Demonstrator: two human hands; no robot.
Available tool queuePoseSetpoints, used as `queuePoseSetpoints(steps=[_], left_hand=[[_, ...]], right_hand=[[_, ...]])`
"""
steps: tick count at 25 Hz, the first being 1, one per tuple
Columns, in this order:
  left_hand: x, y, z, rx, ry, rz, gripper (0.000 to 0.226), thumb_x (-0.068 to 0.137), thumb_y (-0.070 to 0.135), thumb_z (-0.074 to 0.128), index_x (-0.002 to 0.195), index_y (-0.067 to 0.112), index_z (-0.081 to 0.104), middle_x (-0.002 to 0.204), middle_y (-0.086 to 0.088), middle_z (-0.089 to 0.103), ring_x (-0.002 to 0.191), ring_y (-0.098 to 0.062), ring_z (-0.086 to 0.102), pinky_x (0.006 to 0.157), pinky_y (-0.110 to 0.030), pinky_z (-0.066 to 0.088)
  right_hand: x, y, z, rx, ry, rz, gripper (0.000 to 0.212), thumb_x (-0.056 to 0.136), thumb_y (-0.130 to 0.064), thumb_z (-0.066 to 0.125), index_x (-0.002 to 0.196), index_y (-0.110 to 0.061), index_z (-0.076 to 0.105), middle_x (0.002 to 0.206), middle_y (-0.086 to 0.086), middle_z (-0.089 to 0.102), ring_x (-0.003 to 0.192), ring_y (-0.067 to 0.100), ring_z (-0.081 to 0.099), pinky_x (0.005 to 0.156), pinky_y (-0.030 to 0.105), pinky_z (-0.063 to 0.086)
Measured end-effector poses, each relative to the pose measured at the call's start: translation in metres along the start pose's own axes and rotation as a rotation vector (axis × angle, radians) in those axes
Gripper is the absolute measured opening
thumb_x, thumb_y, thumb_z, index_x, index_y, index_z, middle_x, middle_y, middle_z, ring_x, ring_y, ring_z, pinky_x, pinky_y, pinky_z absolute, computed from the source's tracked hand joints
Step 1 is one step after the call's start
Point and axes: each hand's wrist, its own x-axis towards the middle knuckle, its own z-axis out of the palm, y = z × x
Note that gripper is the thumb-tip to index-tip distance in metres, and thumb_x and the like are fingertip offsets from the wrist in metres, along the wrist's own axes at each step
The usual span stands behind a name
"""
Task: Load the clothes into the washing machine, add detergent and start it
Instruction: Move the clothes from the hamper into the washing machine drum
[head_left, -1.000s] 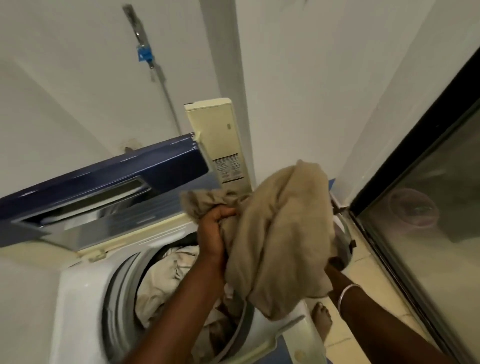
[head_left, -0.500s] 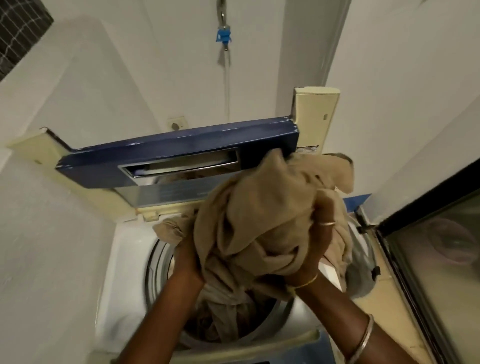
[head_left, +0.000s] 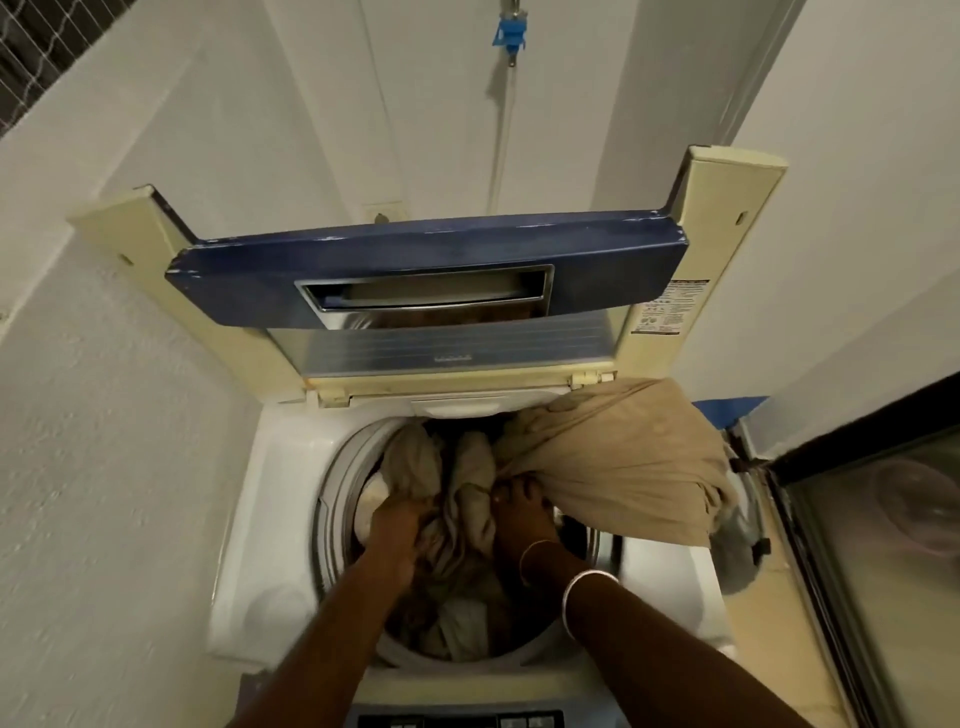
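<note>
— Beige cloth (head_left: 613, 457), bunched at its neck, is what the right hand (head_left: 519, 506) has: grip closed tight on the gather, at the middle of the frame. The bulk balloons out over the right rim of the washing machine (head_left: 275, 493), not yet inside.

— And the left hand (head_left: 397, 519)?

— Just beside it, down in the drum (head_left: 332, 499), grip curled into the clothes (head_left: 470, 483) lying there. Its fingertips are buried, so I judge that from the knuckles.

— How would you finish the push?

— Drag the gather toward the centre and down, then feed the overhang in by handfuls, I'd say. Shove it all at once and a fold may stay draped on the rim, where the lid (head_left: 415, 270) would trap it.

— Anything in the way?

— The lid stands folded upright across the upper middle, well apart from the arms. A bangle (head_left: 589, 579) on the right wrist could snag loose fabric. Close on the right of the frame there's a glass door (head_left: 893, 519), so little elbow room on that side. The control panel (head_left: 457, 721) peeks in at the bottom edge, untouched, and a blue tap (head_left: 510, 35) hangs high on the wall. I can't spot any detergent from where I stand.
</note>
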Motion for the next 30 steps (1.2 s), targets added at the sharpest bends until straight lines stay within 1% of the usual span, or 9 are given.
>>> queuePoseSetpoints(steps=[3,6,9,13,15,18,23,25,30], left_hand=[[0.004,0.000,0.017,0.170,0.001,-0.014,0.029,0.103,0.016,0.048,0.127,0.002,0.058,0.125,-0.022,0.061,0.113,-0.039,0.060,0.101,-0.046,0.048],[-0.002,-0.002,0.027,0.225,0.096,0.179,0.039,0.106,0.021,0.039,0.138,0.002,0.050,0.143,-0.015,0.051,0.129,-0.031,0.050,0.112,-0.038,0.036],[-0.041,0.003,0.053,0.246,0.284,0.610,0.036,0.095,0.017,0.053,0.131,0.016,0.058,0.128,0.003,0.059,0.117,-0.015,0.056,0.105,-0.034,0.043],[-0.088,0.018,0.113,0.328,0.119,0.993,0.026,0.096,0.010,0.055,0.114,0.025,0.063,0.112,0.014,0.065,0.104,0.002,0.059,0.090,-0.020,0.049],[-0.105,0.026,0.143,0.363,0.041,1.149,0.025,0.098,0.010,0.049,0.115,0.023,0.064,0.112,0.019,0.062,0.107,0.011,0.055,0.091,-0.008,0.043],[-0.116,0.031,0.190,0.535,0.000,1.355,0.023,0.101,0.015,0.048,0.116,0.015,0.065,0.114,0.008,0.067,0.109,0.007,0.055,0.097,-0.015,0.044],[-0.119,0.049,0.266,1.293,-0.305,1.581,0.039,0.093,0.023,0.057,0.130,0.014,0.060,0.137,-0.007,0.056,0.131,-0.026,0.047,0.110,-0.038,0.039],[-0.122,0.050,0.293,1.593,-0.340,1.477,0.052,0.093,0.037,0.053,0.142,0.019,0.049,0.152,-0.009,0.041,0.144,-0.031,0.032,0.118,-0.048,0.026],[-0.109,0.043,0.332,2.285,-0.235,1.145,0.114,0.073,0.076,0.062,0.157,0.027,0.002,0.165,-0.014,0.003,0.151,-0.038,0.005,0.118,-0.063,0.000]], right_hand=[[-0.002,0.022,0.004,-0.170,-0.190,-0.002,0.064,0.099,-0.036,0.042,0.154,-0.010,0.022,0.158,0.022,0.016,0.146,0.040,0.013,0.112,0.054,0.027],[-0.007,0.019,-0.023,-0.170,-0.266,-0.141,0.062,0.098,-0.038,0.048,0.149,-0.004,0.034,0.151,0.025,0.035,0.140,0.042,0.032,0.116,0.053,0.023],[-0.026,0.018,-0.070,0.008,-0.040,-0.178,0.037,0.099,-0.033,0.047,0.127,-0.012,0.057,0.123,0.016,0.064,0.114,0.036,0.061,0.092,0.042,0.048],[-0.066,0.053,-0.121,0.217,0.411,-0.078,0.030,0.093,-0.042,0.045,0.105,-0.024,0.066,0.091,0.004,0.072,0.081,0.028,0.070,0.065,0.034,0.051],[-0.083,0.084,-0.132,0.395,0.660,0.063,0.030,0.089,-0.043,0.046,0.104,-0.024,0.066,0.083,-0.002,0.071,0.070,0.020,0.068,0.061,0.033,0.053],[-0.096,0.141,-0.134,0.643,0.820,0.324,0.033,0.090,-0.029,0.057,0.122,-0.023,0.057,0.099,-0.005,0.064,0.081,0.012,0.059,0.070,0.030,0.051],[-0.079,0.216,-0.097,0.976,0.649,0.723,0.052,0.086,-0.048,0.057,0.124,-0.012,0.054,0.116,0.009,0.059,0.104,0.028,0.059,0.087,0.039,0.051],[-0.068,0.230,-0.082,1.171,0.420,0.879,0.062,0.088,-0.059,0.051,0.120,-0.006,0.057,0.119,0.018,0.061,0.110,0.037,0.059,0.094,0.047,0.049],[-0.049,0.259,-0.052,2.279,-0.140,0.939,0.086,0.086,-0.072,0.050,0.152,-0.020,0.029,0.155,0.011,0.036,0.140,0.036,0.034,0.111,0.057,0.027]])
